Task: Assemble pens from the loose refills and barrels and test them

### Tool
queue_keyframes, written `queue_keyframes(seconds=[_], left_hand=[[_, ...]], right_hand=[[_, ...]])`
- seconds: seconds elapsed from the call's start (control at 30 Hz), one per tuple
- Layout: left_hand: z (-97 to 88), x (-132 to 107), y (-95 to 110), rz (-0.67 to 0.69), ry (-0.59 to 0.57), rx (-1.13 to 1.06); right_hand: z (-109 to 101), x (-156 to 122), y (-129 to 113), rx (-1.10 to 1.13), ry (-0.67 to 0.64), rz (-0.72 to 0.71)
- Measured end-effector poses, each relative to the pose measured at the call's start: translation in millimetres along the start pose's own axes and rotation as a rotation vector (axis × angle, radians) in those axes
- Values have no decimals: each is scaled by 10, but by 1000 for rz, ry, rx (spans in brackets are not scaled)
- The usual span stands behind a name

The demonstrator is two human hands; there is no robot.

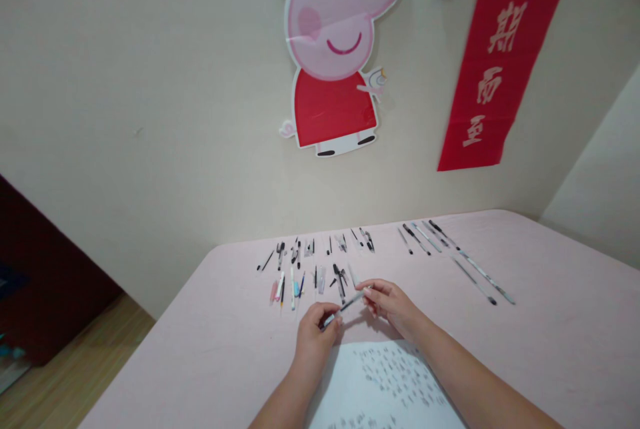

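Note:
A slim pen (pixel 349 304) with a clear barrel and a dark section inside is held slantwise between my two hands. My left hand (pixel 315 332) closes round its lower left end. The fingers of my right hand (pixel 387 302) pinch its upper right end. Just beyond my hands lie pen parts: a black pen with its pieces (pixel 339 282), a clear barrel (pixel 321 279) and a blue-and-white pen group (pixel 295 289). Below my hands is a white sheet (pixel 340 375) with rows of small dark marks.
Toward the wall, several pens and parts (pixel 297 252) lie in a row on the pink tabletop (pixel 210 349). Assembled-looking pens (pixel 415 240) lie back right, with two long ones (pixel 485 275) nearer. A cartoon pig cutout (pixel 333 105) and red banner (pixel 493 75) hang on the wall.

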State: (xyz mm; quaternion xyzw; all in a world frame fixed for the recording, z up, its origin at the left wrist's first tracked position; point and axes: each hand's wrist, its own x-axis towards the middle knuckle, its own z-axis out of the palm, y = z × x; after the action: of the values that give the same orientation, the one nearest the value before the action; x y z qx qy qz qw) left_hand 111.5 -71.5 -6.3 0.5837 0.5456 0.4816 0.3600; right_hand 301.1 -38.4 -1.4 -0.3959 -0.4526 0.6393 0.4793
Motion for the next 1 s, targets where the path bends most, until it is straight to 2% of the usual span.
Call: queue_keyframes(seconds=[0.23,0.53,1.0], left_hand=[[19,3,-38,-31,5,-36],[0,-1,4,0,-20,-26],[18,-4,-19,-52,-23,-63]], right_hand=[[-18,-1,3,-5,-5,18],[-2,-6,-17,-2,11,21],[-6,20,8,-32,36,-2]])
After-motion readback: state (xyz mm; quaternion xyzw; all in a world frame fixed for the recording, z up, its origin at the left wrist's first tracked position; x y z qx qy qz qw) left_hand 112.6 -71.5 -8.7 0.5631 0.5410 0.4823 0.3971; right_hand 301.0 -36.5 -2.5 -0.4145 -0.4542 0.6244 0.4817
